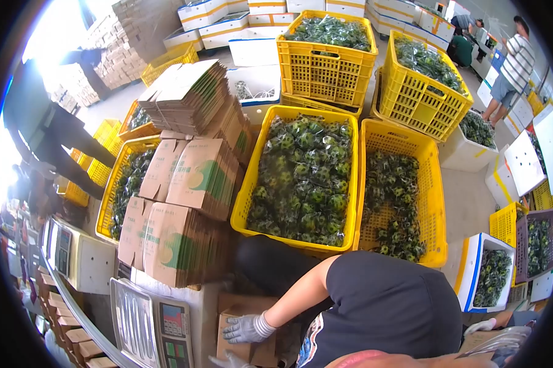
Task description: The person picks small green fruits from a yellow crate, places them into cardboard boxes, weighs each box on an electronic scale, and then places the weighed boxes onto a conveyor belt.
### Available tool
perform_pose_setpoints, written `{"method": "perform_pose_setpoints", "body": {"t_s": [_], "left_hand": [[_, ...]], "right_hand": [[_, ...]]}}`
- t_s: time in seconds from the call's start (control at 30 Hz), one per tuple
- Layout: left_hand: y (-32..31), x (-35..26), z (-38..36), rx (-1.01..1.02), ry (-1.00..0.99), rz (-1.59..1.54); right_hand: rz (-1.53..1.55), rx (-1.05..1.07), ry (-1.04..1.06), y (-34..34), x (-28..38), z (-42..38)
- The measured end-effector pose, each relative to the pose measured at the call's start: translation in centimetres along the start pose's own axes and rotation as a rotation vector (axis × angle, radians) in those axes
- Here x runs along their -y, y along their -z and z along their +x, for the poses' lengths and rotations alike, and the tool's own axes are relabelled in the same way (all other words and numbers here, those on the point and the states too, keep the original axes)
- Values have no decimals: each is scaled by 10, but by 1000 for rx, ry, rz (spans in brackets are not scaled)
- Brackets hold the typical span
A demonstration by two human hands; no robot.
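Observation:
My right hand (249,329), in a grey glove with a white cuff, lies with fingers outstretched on a brown cardboard box (261,354). At the bottom edge, my left hand (230,360), also gloved, is partly cut off; its visible fingers stretch toward the box's lower side. A digital scale (135,322) with a metal pan and keypad stands left of the box. Above it rise stacks of flattened printed cartons (194,175). Just beyond my knee is a yellow crate (244,205) full of green fruits (301,178) in clear plastic.
A second yellow crate (434,202) is partly filled. More full crates (325,70) and white foam boxes (488,270) stand behind and to the right. One person (43,122) stands at left, and another in a striped shirt (517,61) stands at far right. A metal rail (86,328) runs along the left.

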State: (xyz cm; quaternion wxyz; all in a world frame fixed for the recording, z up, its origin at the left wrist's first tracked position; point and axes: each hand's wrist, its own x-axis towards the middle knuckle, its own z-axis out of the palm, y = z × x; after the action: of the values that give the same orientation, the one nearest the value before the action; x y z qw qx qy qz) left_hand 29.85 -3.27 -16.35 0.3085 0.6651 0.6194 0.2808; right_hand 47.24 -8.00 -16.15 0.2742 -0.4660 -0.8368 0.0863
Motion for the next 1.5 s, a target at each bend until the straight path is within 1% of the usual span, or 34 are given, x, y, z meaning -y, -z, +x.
{"method": "perform_pose_setpoints", "body": {"t_s": [0.03,0.07,0.1,0.13,0.17,0.2,0.3,0.33,0.37,0.4,0.47,0.5,0.57,0.6,0.63,0.67,0.7,0.77,0.8,0.87,0.9,0.97,1.03,1.1,1.13,1.17,1.23,1.27,1.3,1.33,1.37,1.43,1.47,1.5], "left_hand": [[2,15,0,-14,-13,-21],[5,30,1,-46,-30,-59],[7,41,1,-74,-45,-91],[10,53,-1,-98,-32,-89],[13,27,-7,-95,28,-29],[15,-1,-13,-88,88,31],[12,-65,-19,-62,267,457],[10,-79,-17,-62,318,640],[5,-92,-15,-68,366,817],[2,-102,-16,-52,277,921],[-8,-61,-3,-14,-41,888],[-11,-60,-2,9,-195,864],[-16,-67,-6,55,-257,684],[-18,-68,-10,44,-292,607],[-17,-67,-10,41,-328,533],[-14,-64,-9,154,-302,668],[-17,-69,-9,152,-336,661],[-16,-76,-7,154,-387,650],[-19,-76,-7,159,-392,644],[-23,-77,-6,174,-403,637],[-23,-76,-7,179,-411,634],[-26,-76,-5,190,-428,635],[-30,-77,-5,199,-443,635],[-31,-76,-5,208,-452,661],[-31,-73,-3,210,-450,685],[-29,-71,-1,205,-456,718],[-26,-82,-10,129,-472,721],[-23,-52,1,108,-624,670],[-19,-60,-4,160,-686,557],[-19,-75,-8,229,-737,684],[-15,-87,-16,306,-781,816],[-23,-101,-16,370,-603,849],[-23,-106,-16,388,-509,866],[-21,-116,-20,360,-539,839]], "right_hand": [[65,16,-20,4,-4,-3],[233,39,-86,73,4,4],[360,-95,-114,124,-2,2],[215,-221,-334,184,-13,-2],[155,-268,-549,260,-25,0],[-299,-405,-497,283,-58,-32],[-99,-647,-1388,439,-129,-111],[-333,-769,-1361,469,-193,-167],[-521,-753,-1525,509,-211,-199],[-669,-806,-1583,538,-239,-238],[-453,-776,-1835,578,-257,-284],[-482,-683,-1747,575,-239,-281],[-546,-519,-1566,561,-199,-268],[-756,-544,-1226,527,-201,-282],[-688,-462,-1242,496,-187,-282],[-634,-282,-1304,464,-174,-286],[-558,-222,-1432,435,-142,-282],[-422,-222,-1635,395,-128,-332],[-620,-364,-1678,398,-132,-375],[-457,-617,-2045,461,-90,-390],[-775,-852,-1916,476,-98,-448],[-822,-970,-2101,542,-69,-490],[-665,-803,-2341,583,-43,-502],[-630,-673,-2144,573,-39,-505],[-360,-605,-2081,557,-37,-503],[-40,-521,-2236,530,-49,-505],[141,-365,-2210,442,-58,-517],[227,90,-2234,396,-69,-533],[293,535,-2185,345,-81,-557],[230,676,-2169,279,-74,-598],[351,589,-2231,228,-49,-615],[524,537,-2491,149,-11,-631],[540,545,-2507,126,9,-622],[544,547,-2516,121,18,-607]]}}
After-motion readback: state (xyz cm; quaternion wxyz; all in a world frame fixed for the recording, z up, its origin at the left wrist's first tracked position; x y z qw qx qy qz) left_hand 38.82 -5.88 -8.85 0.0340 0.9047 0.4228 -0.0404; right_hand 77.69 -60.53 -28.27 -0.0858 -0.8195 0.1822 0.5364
